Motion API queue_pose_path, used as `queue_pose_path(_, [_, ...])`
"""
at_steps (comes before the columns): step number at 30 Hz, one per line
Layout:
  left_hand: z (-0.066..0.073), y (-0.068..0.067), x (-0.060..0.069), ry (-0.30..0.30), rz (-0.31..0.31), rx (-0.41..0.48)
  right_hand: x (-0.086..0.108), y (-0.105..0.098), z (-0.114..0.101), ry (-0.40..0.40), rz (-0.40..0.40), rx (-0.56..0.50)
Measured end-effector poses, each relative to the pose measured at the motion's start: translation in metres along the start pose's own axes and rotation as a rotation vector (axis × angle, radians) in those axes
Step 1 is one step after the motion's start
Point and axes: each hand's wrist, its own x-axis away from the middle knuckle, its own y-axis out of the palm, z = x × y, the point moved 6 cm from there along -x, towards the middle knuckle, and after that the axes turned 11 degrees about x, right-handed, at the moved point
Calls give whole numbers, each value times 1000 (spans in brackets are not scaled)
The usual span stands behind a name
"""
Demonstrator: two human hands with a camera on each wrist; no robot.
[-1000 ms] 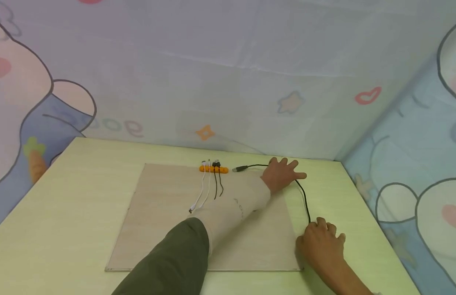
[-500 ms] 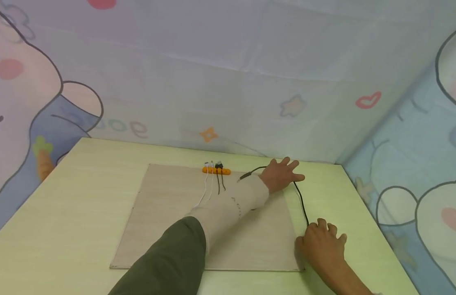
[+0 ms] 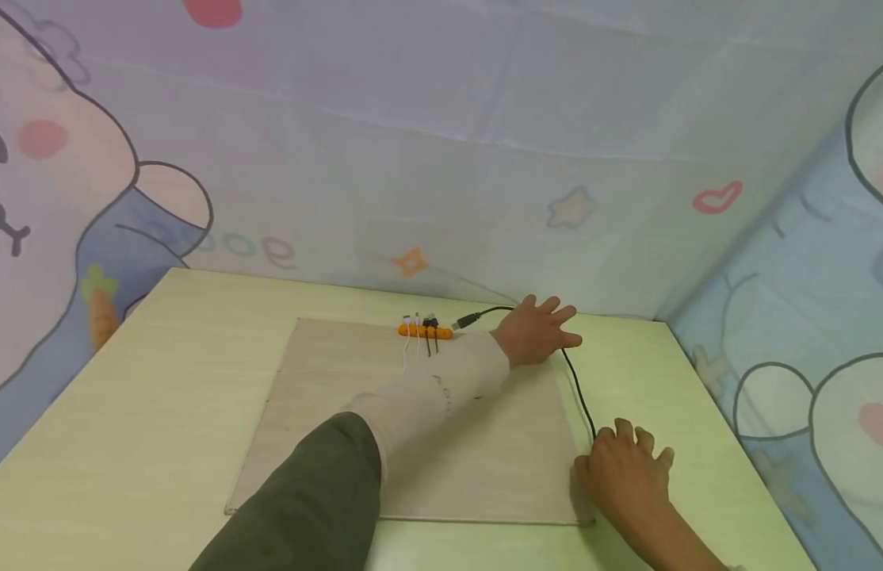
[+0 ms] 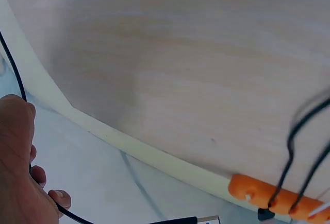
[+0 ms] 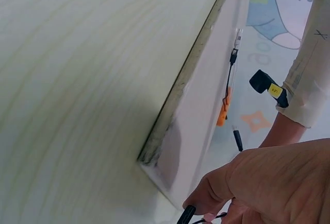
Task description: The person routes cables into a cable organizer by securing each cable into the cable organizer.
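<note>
In the head view my left hand (image 3: 534, 329) reaches across to the board's far right corner and holds a black USB cable (image 3: 575, 381) between thumb and fingers. The cable's USB plug (image 3: 466, 321) hangs out to the left, its metal tip close to the right end of an orange cable holder (image 3: 444, 334). Whether they touch cannot be told. White and black cables (image 4: 304, 185) sit in the holder's slots. At the board's right edge, my right hand (image 3: 623, 468) pinches the cable's other end, a black connector (image 5: 186, 214), in the right wrist view.
The holder lies at the back edge of a thin wooden board (image 3: 484, 476) on a pale table (image 3: 128, 412). A printed cloth backdrop (image 3: 441, 159) rises behind and to the right. My left sleeve (image 3: 299, 492) covers part of the board.
My left hand has shifted left towards the orange holder. The USB plug dipped, then rose beside the holder's right end. My right hand stays nearly still. The head view has turned slightly left.
</note>
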Motion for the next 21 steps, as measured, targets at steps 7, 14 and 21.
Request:
queue_pose_path(7, [-13,-4,12,16,31,-28,-1,-7,-11,-21,9,-4])
queue_pose_path(14, [-24,-4,22,55,70,13,-2,-10,-22,-47,38,3])
queue_pose_path(21, [-41,1,27,77,85,48,-5,-19,-35,-74,75,-6])
